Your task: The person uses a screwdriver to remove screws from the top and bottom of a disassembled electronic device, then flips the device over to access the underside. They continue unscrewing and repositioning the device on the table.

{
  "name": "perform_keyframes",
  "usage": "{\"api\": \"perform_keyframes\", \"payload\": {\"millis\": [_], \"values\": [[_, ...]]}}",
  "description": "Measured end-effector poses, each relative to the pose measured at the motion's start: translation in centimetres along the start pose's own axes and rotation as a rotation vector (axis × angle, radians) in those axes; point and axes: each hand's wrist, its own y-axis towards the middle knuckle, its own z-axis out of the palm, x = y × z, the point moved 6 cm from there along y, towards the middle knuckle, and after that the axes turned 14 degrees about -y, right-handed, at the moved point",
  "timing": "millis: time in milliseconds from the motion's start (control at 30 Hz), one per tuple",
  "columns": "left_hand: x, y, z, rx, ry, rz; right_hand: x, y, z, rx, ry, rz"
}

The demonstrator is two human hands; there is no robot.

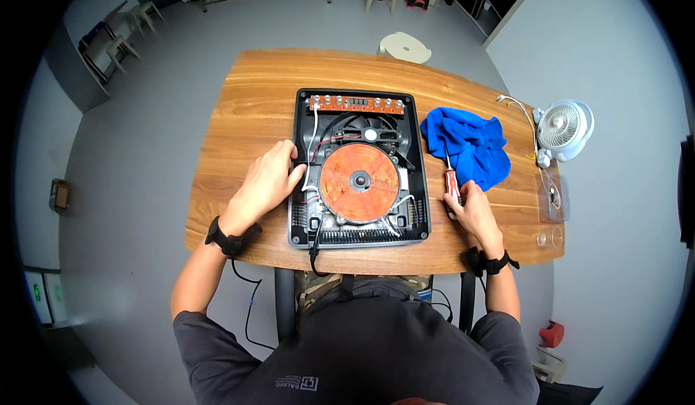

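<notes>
An opened black appliance housing (423, 188) lies on the wooden table, showing a round copper coil (342, 188), a button circuit board (373, 104), a small black fan and several wires. My left hand (268, 177) rests at the housing's left edge with fingers apart, thumb near a white wire. On the other side, my right hand (472, 209) grips a red-and-silver screwdriver (451, 184), its shaft pointing away from me toward a crumpled blue cloth (470, 148). A black power cord runs out from the housing's near edge.
A white fan (559, 126) with cables stands at the table's (239, 101) right end, near a clear plastic piece (552, 199) and small round items. A round stool (404, 47) sits beyond the far edge; more stools, a metal rack and walls surround the floor.
</notes>
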Motion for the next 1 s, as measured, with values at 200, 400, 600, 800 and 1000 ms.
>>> {"api": "perform_keyframes", "payload": {"millis": [200,400,600,800,1000], "values": [[1.2,0.0,0.7,-0.023,-0.025,-0.051,1.9,0.2,-2.6,-0.035,0.068,-0.011],[1.9,-0.3,1.3,0.019,-0.040,-0.116,5.6,1.6,-2.9,0.051,0.171,-0.071],[2.7,-1.0,1.2,0.011,-0.039,-0.208,8.5,3.0,-1.3,0.171,0.158,-0.205],[3.5,-1.2,2.4,0.076,0.014,-0.238,8.2,3.2,1.1,0.204,0.072,-0.292],[3.4,-1.6,3.2,0.115,-0.036,-0.361,8.1,3.0,2.6,0.207,0.170,-0.319]]}}
